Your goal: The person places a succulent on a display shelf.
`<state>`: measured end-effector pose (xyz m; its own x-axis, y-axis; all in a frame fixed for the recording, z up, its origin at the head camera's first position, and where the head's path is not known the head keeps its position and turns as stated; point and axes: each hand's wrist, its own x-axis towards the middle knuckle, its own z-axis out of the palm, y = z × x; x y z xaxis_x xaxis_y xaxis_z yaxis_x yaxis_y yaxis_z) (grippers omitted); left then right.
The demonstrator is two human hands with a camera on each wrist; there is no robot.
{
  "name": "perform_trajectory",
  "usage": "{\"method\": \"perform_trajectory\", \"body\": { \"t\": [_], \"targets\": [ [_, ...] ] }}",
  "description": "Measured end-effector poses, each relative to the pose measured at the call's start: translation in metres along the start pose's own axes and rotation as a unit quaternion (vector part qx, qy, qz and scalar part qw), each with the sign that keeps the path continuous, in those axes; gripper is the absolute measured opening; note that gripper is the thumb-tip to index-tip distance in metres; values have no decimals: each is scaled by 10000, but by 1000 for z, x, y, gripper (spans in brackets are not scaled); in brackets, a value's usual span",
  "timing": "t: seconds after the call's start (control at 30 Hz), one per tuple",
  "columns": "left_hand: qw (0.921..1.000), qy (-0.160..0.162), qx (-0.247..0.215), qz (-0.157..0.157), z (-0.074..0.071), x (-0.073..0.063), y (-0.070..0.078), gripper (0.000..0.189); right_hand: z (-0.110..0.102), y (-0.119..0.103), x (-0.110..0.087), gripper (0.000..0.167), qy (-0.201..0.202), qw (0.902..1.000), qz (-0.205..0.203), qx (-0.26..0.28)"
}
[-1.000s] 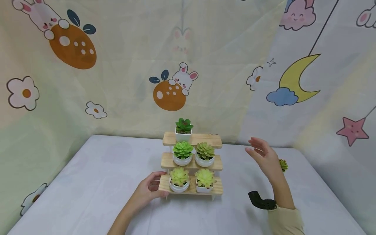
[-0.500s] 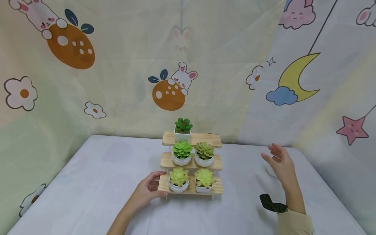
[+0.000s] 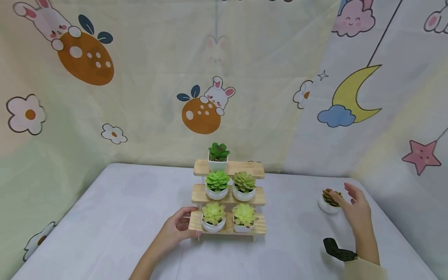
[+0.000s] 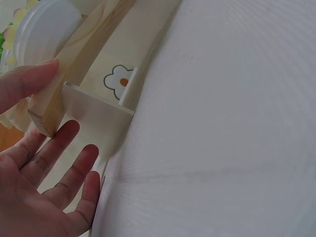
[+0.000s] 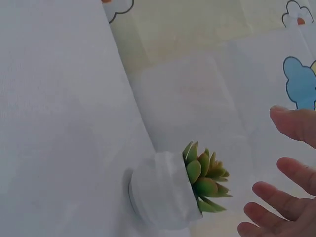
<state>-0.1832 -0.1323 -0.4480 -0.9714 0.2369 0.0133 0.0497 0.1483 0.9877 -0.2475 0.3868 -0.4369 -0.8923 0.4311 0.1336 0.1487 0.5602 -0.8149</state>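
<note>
My left hand pinches the left end of the lowest board of a three-tier wooden plant stand. In the left wrist view the thumb lies on the board and the other fingers are under and beside it. A dark green succulent stands on the top board. Two potted succulents are on the middle board and two paler ones on the lowest. My right hand, fingers spread, hovers by a reddish-green succulent in a round white pot, apart from it in the right wrist view.
A white cloth covers the table. Behind it hangs a printed cloth backdrop with rabbits, flowers and a moon. A black device is strapped to the right wrist. The table's right edge lies beyond the right hand.
My right hand has moved right and toward the near side, so the single potted succulent it partly hid now shows. My left hand has stayed on the stand.
</note>
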Motion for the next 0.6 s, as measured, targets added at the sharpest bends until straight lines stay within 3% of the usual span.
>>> {"method": "perform_trajectory", "body": {
  "t": [0.13, 0.27, 0.37, 0.6],
  "targets": [
    [10000, -14, -53, -41, 0, -1, 0, 64, 3, 41, 22, 90, -51, 9995, 277, -124],
    [10000, -13, -16, -10, 0, -1, 0, 64, 5, 55, 28, 98, -217, 9986, 471, -54],
    [10000, -8, 12, 0, 0, -1, 0, 64, 5, 47, 22, 102, -371, 9971, 659, 25],
    [10000, -39, -75, 5, -1, -1, 0, 64, -1, -5, -13, 101, -874, 9898, 1108, 214]
  ]
}}
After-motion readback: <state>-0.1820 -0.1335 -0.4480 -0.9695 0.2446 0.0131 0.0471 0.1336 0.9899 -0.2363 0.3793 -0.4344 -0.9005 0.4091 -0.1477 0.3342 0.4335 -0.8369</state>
